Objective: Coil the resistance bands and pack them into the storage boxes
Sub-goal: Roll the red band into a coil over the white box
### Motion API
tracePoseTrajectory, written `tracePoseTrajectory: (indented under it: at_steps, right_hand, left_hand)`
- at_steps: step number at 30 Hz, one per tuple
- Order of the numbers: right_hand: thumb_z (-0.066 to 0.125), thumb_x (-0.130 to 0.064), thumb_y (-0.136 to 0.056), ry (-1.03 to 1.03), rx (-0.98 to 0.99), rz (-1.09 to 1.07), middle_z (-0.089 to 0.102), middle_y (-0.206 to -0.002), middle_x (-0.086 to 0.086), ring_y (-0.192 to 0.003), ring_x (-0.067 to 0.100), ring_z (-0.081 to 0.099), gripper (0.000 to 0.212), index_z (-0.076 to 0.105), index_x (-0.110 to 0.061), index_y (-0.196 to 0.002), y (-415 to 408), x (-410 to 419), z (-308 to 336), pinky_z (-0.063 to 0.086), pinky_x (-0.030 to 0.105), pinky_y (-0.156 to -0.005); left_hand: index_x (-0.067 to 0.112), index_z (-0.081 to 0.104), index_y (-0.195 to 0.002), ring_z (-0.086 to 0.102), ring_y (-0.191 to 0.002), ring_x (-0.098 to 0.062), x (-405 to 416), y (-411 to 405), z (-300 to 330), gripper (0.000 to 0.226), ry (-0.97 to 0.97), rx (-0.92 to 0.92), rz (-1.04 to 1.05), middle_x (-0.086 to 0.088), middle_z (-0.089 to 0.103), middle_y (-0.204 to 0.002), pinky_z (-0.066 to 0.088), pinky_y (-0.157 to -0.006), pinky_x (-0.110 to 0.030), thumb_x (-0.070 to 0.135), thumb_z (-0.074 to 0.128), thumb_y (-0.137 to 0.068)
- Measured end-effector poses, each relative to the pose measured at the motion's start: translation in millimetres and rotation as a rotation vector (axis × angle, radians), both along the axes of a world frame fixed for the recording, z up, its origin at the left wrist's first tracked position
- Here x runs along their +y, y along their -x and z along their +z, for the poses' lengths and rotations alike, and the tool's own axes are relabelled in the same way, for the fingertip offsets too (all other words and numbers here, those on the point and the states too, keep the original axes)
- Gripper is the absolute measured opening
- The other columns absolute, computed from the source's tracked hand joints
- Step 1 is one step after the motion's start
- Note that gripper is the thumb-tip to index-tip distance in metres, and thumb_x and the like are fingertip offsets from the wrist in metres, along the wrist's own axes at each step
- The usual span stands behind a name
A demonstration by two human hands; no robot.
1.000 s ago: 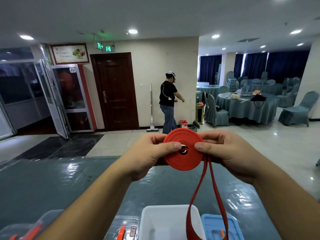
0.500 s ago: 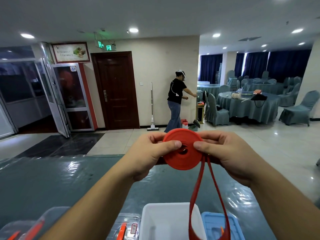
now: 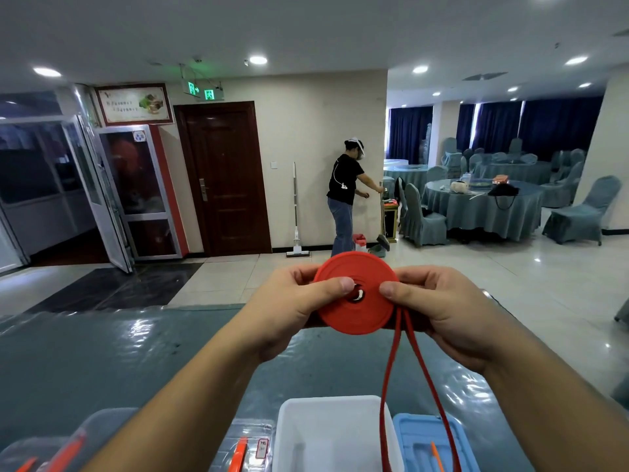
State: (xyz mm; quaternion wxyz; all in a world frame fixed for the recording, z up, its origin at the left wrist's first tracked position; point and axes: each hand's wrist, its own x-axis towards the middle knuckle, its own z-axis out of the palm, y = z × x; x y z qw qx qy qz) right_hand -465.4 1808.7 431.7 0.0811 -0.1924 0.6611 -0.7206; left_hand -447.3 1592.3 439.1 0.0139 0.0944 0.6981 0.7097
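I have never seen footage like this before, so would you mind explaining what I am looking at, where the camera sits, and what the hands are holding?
There is no machine here. A person wears a wide-angle camera on the head, looking forward and down, so the two forearms reaching in from the bottom are that person's own.

Both hands hold a red resistance band wound into a flat disc. The left hand grips its left side and the right hand its right, each with the thumb pressed on the face near the centre hole. The uncoiled tail hangs as two strands.

Below lies a table with a shiny teal cover. At its near edge are an open white box, a blue lid beside it, and clear boxes with orange latches.

Behind is a dining hall, with another person standing by the wall.
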Motion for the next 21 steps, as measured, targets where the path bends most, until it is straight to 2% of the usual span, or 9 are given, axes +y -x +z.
tracePoseTrajectory:
  at_steps: [2, 5, 7, 10, 13, 16, 18, 21]
  right_hand:
    - [0.077, -0.022, -0.072, -0.043, 0.014, 0.013, 0.078, -0.101, 0.022, -0.093, 0.034, 0.077, 0.031, 0.08, -0.008, -0.1, -1.8, 3.1, 1.1, 0.063, 0.043, -0.085]
    - [0.077, -0.017, -0.072, -0.085, 0.035, 0.03, 0.079, -0.099, 0.02, -0.088, 0.031, 0.078, 0.029, 0.08, -0.009, -0.099, -2.8, 4.9, 5.5, 0.064, 0.036, -0.08]
    - [0.077, -0.018, -0.072, -0.024, 0.039, -0.007, 0.079, -0.1, 0.02, -0.089, 0.029, 0.078, 0.034, 0.079, -0.007, -0.104, -0.8, 2.9, 4.5, 0.064, 0.034, -0.081]
    - [0.075, -0.015, -0.073, 0.116, 0.005, -0.049, 0.079, -0.101, 0.019, -0.088, 0.026, 0.078, 0.039, 0.075, -0.001, -0.109, -0.4, -2.0, 1.3, 0.063, 0.029, -0.078]
    - [0.074, -0.017, -0.073, 0.113, 0.003, -0.07, 0.079, -0.102, 0.019, -0.089, 0.026, 0.077, 0.041, 0.075, -0.001, -0.11, -2.1, -1.1, -1.5, 0.064, 0.033, -0.083]
    - [0.077, -0.02, -0.071, 0.031, 0.008, -0.064, 0.078, -0.102, 0.021, -0.092, 0.031, 0.077, 0.041, 0.077, -0.003, -0.109, -1.1, 4.9, 0.1, 0.063, 0.038, -0.086]
    - [0.078, -0.02, -0.071, 0.004, 0.009, -0.054, 0.078, -0.101, 0.021, -0.093, 0.033, 0.077, 0.043, 0.076, -0.003, -0.11, -0.9, 6.0, 2.0, 0.061, 0.04, -0.086]
    - [0.076, -0.017, -0.072, 0.099, 0.001, -0.06, 0.078, -0.103, 0.021, -0.093, 0.031, 0.077, 0.044, 0.074, 0.0, -0.113, -2.6, 0.7, -1.7, 0.063, 0.038, -0.085]
  left_hand:
    - [0.012, 0.075, -0.112, 0.075, -0.089, -0.023, -2.5, 0.1, -0.7, 0.043, 0.072, -0.028, -0.046, -0.012, 0.079, -0.103, 0.062, -0.08, -0.036, 0.025, 0.089, -0.074]
    - [0.015, 0.079, -0.104, 0.073, -0.083, -0.018, -5.6, -0.5, 5.3, 0.032, 0.168, -0.057, -0.116, -0.01, 0.078, -0.096, 0.06, -0.075, -0.032, 0.025, 0.088, -0.075]
    - [0.012, 0.08, -0.101, 0.074, -0.081, -0.02, -3.1, 0.7, 6.7, 0.033, 0.102, -0.033, -0.065, -0.011, 0.079, -0.095, 0.061, -0.075, -0.034, 0.027, 0.088, -0.072]
    - [0.012, 0.078, -0.105, 0.074, -0.087, -0.022, 5.6, 2.0, 0.2, 0.04, -0.038, -0.009, 0.024, -0.013, 0.079, -0.101, 0.062, -0.085, -0.041, 0.031, 0.083, -0.071]
    - [0.011, 0.077, -0.109, 0.075, -0.089, -0.021, 10.1, 1.4, -9.3, 0.047, -0.075, -0.022, 0.018, -0.013, 0.079, -0.103, 0.061, -0.086, -0.039, 0.034, 0.089, -0.07]
    - [0.008, 0.074, -0.115, 0.074, -0.09, -0.019, 4.8, 1.3, -5.2, 0.051, 0.024, -0.039, -0.026, -0.015, 0.078, -0.105, 0.059, -0.08, -0.033, 0.033, 0.083, -0.071]
    - [0.004, 0.074, -0.116, 0.073, -0.09, -0.022, -1.4, 3.1, 1.6, 0.048, 0.083, -0.046, -0.065, -0.019, 0.077, -0.109, 0.061, -0.082, -0.034, 0.029, 0.085, -0.076]
    - [0.001, 0.075, -0.111, 0.074, -0.084, -0.022, -3.3, 5.4, 4.1, 0.045, 0.037, -0.013, -0.035, -0.018, 0.077, -0.101, 0.062, -0.077, -0.034, 0.029, 0.085, -0.077]
